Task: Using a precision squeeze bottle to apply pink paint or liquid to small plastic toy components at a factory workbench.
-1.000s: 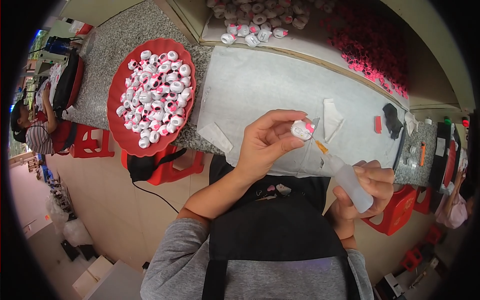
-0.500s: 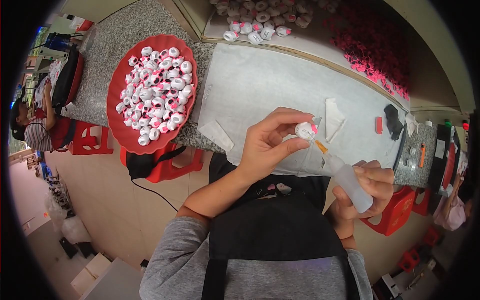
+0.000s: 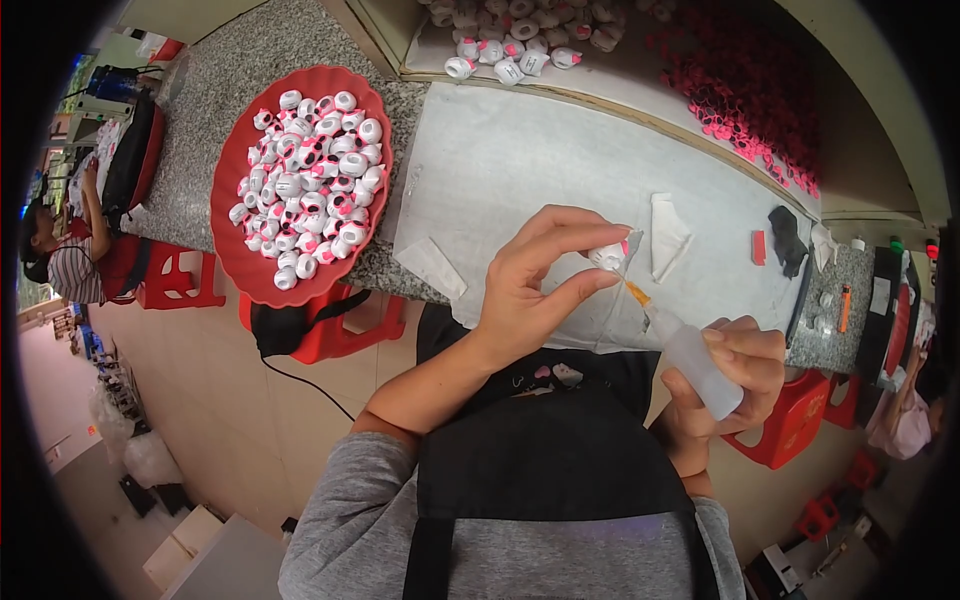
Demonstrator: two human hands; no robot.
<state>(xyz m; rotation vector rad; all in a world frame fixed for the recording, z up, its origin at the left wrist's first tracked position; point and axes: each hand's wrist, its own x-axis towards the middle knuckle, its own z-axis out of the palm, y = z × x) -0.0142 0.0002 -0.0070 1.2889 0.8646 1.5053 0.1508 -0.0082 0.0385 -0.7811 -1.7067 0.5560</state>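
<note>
Between the thumb and forefinger of my left hand (image 3: pixel 535 285) is a small round white figure head (image 3: pixel 606 257) with pink parts. My right hand (image 3: pixel 745 375) is wrapped round a translucent squeeze bottle (image 3: pixel 698 365) with an orange-based needle tip (image 3: pixel 636 294). The needle points up and left at the lower right side of the figure head; whether it touches cannot be made out. Both hands are above a pale sheet (image 3: pixel 520 160) covering the worktop. To the left, a red scalloped bowl (image 3: pixel 230 200) holds several similar white and pink heads (image 3: pixel 310 180).
More white heads (image 3: pixel 508 70) and a heap of small pink parts (image 3: pixel 745 130) lie on the shelf at the back. Paper scraps (image 3: pixel 668 237), a dark cloth (image 3: pixel 788 240) and a red piece (image 3: pixel 758 247) lie to the right. Red stools (image 3: pixel 790 425) stand below. Another person (image 3: pixel 70 250) sits far left.
The figure head has turned slightly in my left fingers, showing more pink. The bottle has shifted a little down and left, its needle now lower on the head.
</note>
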